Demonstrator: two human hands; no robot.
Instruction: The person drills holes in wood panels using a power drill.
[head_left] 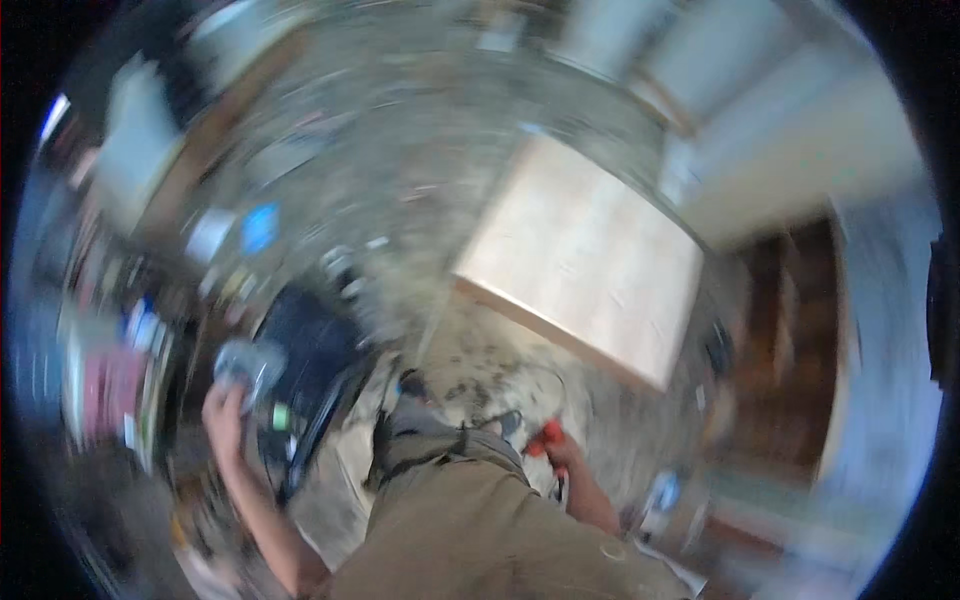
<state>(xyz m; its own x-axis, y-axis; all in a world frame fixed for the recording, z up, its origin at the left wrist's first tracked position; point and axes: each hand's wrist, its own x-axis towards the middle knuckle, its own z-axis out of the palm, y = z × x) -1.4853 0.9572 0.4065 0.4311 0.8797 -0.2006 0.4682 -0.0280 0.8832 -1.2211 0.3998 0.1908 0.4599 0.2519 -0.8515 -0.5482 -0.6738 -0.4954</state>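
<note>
In the head view, everything is smeared by motion blur, so fine detail is not showing. The person is standing and looking down over their own olive-green trousers [470, 520], with both bare forearms coming up from the lower edge.

The left hand [224, 408] is reaching up and out to the person's left, and its fingers are closing around a pale grey, rounded thing [246, 366]. That grey thing is looking crumpled or lumpy, lighter at its upper edge and faintly bluish, but the blur is hiding what kind of thing it is. It is sitting at the top of the hand, just in front of a dark blue-black bulky shape [312, 335] that is standing on the floor beside the person's left leg.

The right hand [562, 452] is hanging low beside the right hip and is wrapping around a small bright red thing [546, 437]; only a red patch is showing above the fingers, and how tightly the hand is gripping it cannot be told.

Ahead of the person, a large pale wooden board [590, 255] is lying flat over the speckled grey floor [400, 150]. A small bright blue thing [260, 228] is lying on the floor further off to the left.
</note>
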